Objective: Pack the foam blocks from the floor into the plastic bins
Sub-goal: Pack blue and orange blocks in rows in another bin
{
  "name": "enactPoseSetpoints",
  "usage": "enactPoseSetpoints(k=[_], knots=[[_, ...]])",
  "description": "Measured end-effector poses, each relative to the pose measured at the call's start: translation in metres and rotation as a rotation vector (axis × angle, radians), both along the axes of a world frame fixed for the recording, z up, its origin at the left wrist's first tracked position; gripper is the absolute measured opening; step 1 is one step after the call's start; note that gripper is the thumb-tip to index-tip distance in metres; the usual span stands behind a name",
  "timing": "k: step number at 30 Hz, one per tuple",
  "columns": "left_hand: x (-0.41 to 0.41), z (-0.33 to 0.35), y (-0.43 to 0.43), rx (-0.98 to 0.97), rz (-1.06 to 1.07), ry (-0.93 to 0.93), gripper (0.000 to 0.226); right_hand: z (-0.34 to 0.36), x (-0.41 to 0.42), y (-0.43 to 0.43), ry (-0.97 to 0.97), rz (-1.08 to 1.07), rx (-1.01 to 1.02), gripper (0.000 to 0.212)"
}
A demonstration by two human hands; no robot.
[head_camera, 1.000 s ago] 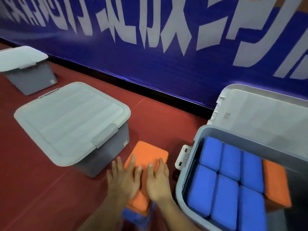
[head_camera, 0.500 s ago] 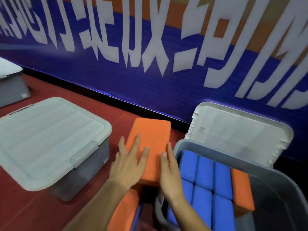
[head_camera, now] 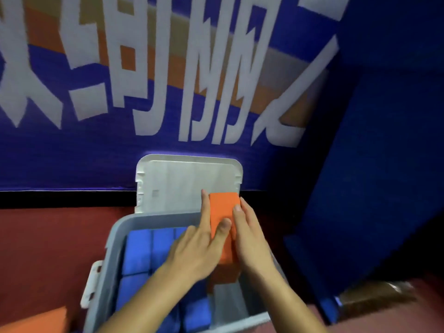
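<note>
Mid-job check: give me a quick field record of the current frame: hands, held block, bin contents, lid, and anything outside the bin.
held item: orange foam block, upright over the bin's right side
left hand: grips the block's left edge
right hand: grips its right edge
bin: open, grey; blue blocks fill the left part
lid: stands upright behind the bin
outside bin: second orange block, lower left, blurred
</note>
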State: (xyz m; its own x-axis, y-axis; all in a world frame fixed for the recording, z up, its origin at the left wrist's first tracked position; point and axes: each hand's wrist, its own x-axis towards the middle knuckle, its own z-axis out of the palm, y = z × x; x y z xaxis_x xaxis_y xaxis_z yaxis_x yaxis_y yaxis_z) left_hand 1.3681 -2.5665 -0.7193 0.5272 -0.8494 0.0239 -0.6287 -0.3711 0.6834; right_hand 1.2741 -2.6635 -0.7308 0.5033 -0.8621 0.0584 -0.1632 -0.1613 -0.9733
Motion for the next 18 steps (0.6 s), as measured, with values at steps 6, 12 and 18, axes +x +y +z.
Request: enactPoseSetpoints(k=[6, 12, 18], knots=[[-0.027, -0.009, -0.02, 0.073, -0.144, -0.095, 0.084, -0.008, -0.042, -0.022, 0.144, 0.005, 0.001, 0.063], [-0.03, -0.028, -0.022, 0.138, -0.093, -0.174, 0.075, -0.034, -0.047, -0.032, 0.201, 0.025, 0.061, 0.043], [-0.036, -0.04, -0.035, 0.116, -0.046, -0.234, 0.068, -0.033, -0.045, -0.053, 0.212, 0.111, 0.099, 0.046]])
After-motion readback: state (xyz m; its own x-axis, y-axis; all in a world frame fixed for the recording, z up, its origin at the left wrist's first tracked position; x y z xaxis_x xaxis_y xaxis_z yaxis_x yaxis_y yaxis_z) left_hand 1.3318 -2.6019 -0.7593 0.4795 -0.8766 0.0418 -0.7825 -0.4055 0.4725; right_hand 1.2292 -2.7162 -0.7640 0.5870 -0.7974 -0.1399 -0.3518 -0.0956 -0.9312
